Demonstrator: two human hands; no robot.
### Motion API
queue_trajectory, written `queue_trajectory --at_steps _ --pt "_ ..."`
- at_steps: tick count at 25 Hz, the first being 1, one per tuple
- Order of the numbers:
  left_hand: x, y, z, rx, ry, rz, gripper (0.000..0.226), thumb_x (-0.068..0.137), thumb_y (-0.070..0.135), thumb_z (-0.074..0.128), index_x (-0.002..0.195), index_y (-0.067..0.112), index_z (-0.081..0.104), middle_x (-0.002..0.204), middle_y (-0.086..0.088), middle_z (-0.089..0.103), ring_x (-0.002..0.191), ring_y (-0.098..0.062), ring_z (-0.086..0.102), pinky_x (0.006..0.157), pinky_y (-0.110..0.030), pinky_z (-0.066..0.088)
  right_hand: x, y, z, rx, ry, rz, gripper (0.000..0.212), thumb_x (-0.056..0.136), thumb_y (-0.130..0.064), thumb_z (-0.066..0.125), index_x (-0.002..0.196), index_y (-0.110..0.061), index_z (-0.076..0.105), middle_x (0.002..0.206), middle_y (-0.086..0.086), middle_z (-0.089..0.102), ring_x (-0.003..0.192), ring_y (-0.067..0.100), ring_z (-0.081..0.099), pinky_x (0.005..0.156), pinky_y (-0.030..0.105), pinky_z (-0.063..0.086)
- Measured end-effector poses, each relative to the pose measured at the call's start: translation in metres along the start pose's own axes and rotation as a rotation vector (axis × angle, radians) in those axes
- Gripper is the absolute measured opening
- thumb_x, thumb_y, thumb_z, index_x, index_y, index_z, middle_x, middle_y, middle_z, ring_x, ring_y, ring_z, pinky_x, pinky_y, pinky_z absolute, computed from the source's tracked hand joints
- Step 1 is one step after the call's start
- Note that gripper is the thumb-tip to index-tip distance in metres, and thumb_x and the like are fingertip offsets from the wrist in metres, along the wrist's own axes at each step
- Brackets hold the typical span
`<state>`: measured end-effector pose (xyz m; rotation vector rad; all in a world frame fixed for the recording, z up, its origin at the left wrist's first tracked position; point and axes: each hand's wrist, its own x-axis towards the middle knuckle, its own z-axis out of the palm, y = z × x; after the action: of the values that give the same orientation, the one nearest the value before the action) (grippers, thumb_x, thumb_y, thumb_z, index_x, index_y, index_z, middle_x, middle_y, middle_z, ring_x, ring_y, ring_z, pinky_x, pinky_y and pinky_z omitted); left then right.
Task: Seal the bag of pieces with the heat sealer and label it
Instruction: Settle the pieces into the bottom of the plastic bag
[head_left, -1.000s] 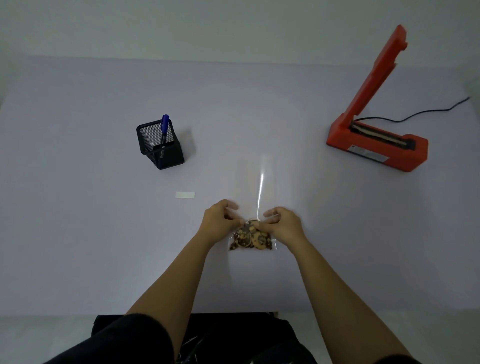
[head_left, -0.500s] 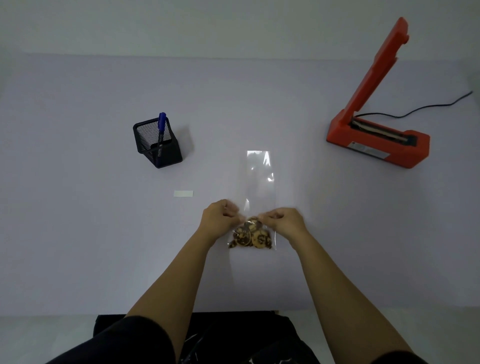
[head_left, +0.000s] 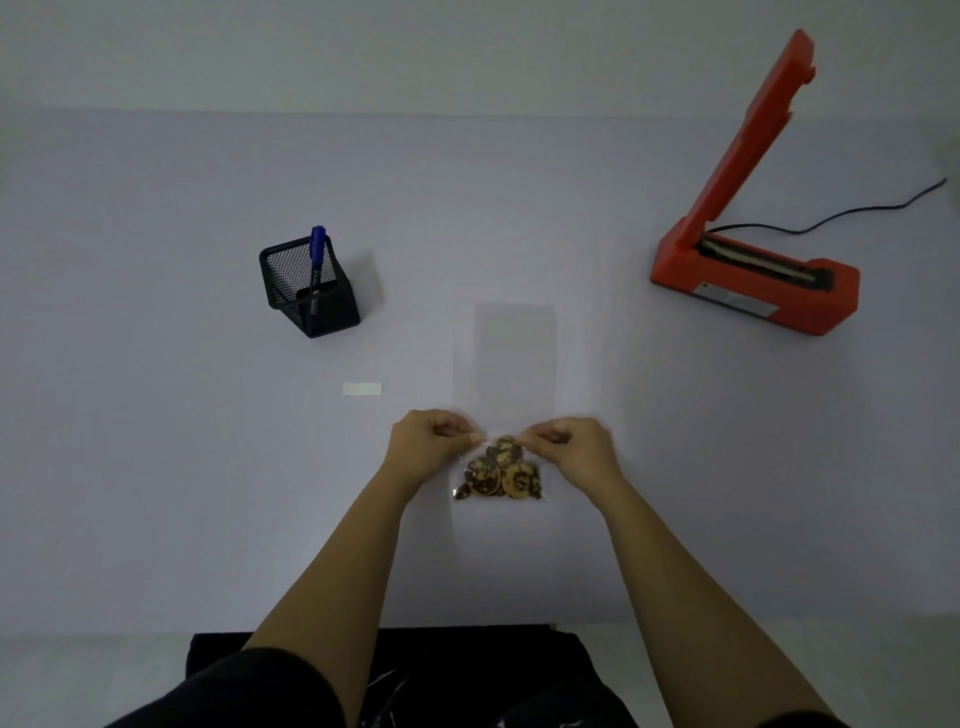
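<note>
A clear plastic bag (head_left: 511, 358) lies on the white table, its long transparent top stretching away from me. Several brown round pieces (head_left: 500, 470) fill its near end. My left hand (head_left: 428, 444) pinches the bag's left edge just above the pieces. My right hand (head_left: 574, 447) pinches the right edge at the same height. An orange heat sealer (head_left: 753, 270) stands at the far right with its arm raised. A small white label (head_left: 362, 388) lies left of the bag.
A black mesh pen holder (head_left: 306, 288) with a blue marker (head_left: 316, 265) stands at the left, behind the label. The sealer's black cord (head_left: 841, 213) runs off to the right. The table's near edge (head_left: 130, 631) is close to my body.
The bag's top has flattened and lost its glare. Both hands have stayed pinched on its edges, shifting only slightly as the view rose a little.
</note>
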<state>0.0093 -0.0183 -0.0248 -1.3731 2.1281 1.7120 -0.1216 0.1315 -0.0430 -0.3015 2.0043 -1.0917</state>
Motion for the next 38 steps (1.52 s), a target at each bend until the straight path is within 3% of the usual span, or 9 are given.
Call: queue_trajectory --at_steps 5,10,15,22,25,27,31,34,38 --pt "-0.001 -0.003 -0.006 -0.095 -0.023 -0.001 0.007 0.076 0.014 0.076 0.078 0.02 0.073 0.07 0.002 0.07 0.067 -0.009 0.063 0.064 -0.014 0.047 0.004 -0.001 -0.005 0.062 -0.037 0.042 0.011 0.076 -0.013 0.076 0.086 -0.015 0.072 0.078 -0.001 0.07 0.079 0.012 0.065 0.074 0.019 0.051" --pt "0.004 -0.003 0.003 0.059 0.092 0.002 0.011 0.077 0.02 0.075 0.084 0.011 0.071 0.072 0.001 0.067 0.066 -0.008 0.06 0.065 -0.018 0.047 0.004 0.0 -0.002 0.013 0.086 0.011 0.022 0.073 -0.018 0.079 0.086 -0.015 0.062 0.076 0.003 0.067 0.074 0.014 0.064 0.067 0.021 0.048" --pt "0.005 0.006 0.013 0.039 0.204 -0.091 0.044 0.074 0.015 0.076 0.101 0.014 0.041 0.071 -0.002 0.06 0.072 -0.019 0.059 0.064 -0.026 0.046 0.002 -0.005 0.003 -0.056 0.15 -0.015 0.031 0.072 -0.017 0.08 0.092 -0.015 0.056 0.075 0.002 0.064 0.068 0.007 0.06 0.055 0.006 0.043" --pt "0.012 0.018 0.018 0.067 0.233 -0.239 0.052 0.074 0.003 0.07 0.105 0.012 0.029 0.094 -0.012 0.049 0.083 -0.027 0.051 0.07 -0.035 0.047 0.005 -0.011 0.003 -0.086 0.125 0.023 0.038 0.073 -0.01 0.078 0.097 -0.016 0.049 0.065 -0.005 0.058 0.065 0.004 0.055 0.058 0.015 0.04" --pt "0.011 0.022 0.023 0.111 0.275 -0.243 0.051 0.076 0.003 0.068 0.111 0.008 0.031 0.093 -0.011 0.047 0.082 -0.026 0.049 0.069 -0.034 0.045 0.006 -0.015 0.004 -0.161 0.1 0.006 0.037 0.075 -0.008 0.075 0.095 -0.018 0.045 0.064 -0.003 0.055 0.06 0.008 0.052 0.055 0.019 0.039" --pt "0.01 0.022 0.026 0.115 0.294 -0.228 0.048 0.076 0.002 0.068 0.107 0.009 0.031 0.092 -0.01 0.047 0.082 -0.025 0.049 0.069 -0.033 0.044 0.006 -0.014 0.005 -0.241 0.096 -0.045 0.03 0.077 -0.01 0.073 0.089 -0.019 0.046 0.074 0.001 0.055 0.065 0.014 0.052 0.056 0.022 0.039" --pt "0.008 0.013 0.028 0.257 0.272 0.018 0.024 0.076 -0.003 0.062 0.09 0.01 0.048 0.092 -0.004 0.043 0.08 -0.02 0.047 0.067 -0.026 0.038 0.007 -0.011 0.007 -0.421 0.066 -0.122 0.017 0.083 -0.015 0.067 0.076 -0.03 0.061 0.099 0.0 0.041 0.086 0.017 0.051 0.074 0.03 0.047" --pt "0.01 0.003 0.027 0.382 0.172 0.152 0.021 0.079 -0.008 0.054 0.083 0.007 0.067 0.088 -0.005 0.054 0.079 -0.018 0.052 0.068 -0.021 0.037 0.01 -0.013 0.005 -0.47 -0.009 -0.142 0.018 0.087 -0.014 0.062 0.086 -0.027 0.074 0.096 -0.001 0.036 0.087 0.015 0.048 0.077 0.029 0.048" --pt "0.013 0.012 0.022 0.513 0.094 0.197 0.021 0.083 0.001 0.053 0.09 0.005 0.072 0.097 -0.012 0.064 0.089 -0.026 0.059 0.072 -0.025 0.042 0.009 -0.019 0.002 -0.573 -0.02 -0.151 0.013 0.083 -0.028 0.065 0.09 -0.033 0.074 0.095 -0.003 0.042 0.086 0.013 0.05 0.07 0.029 0.047"
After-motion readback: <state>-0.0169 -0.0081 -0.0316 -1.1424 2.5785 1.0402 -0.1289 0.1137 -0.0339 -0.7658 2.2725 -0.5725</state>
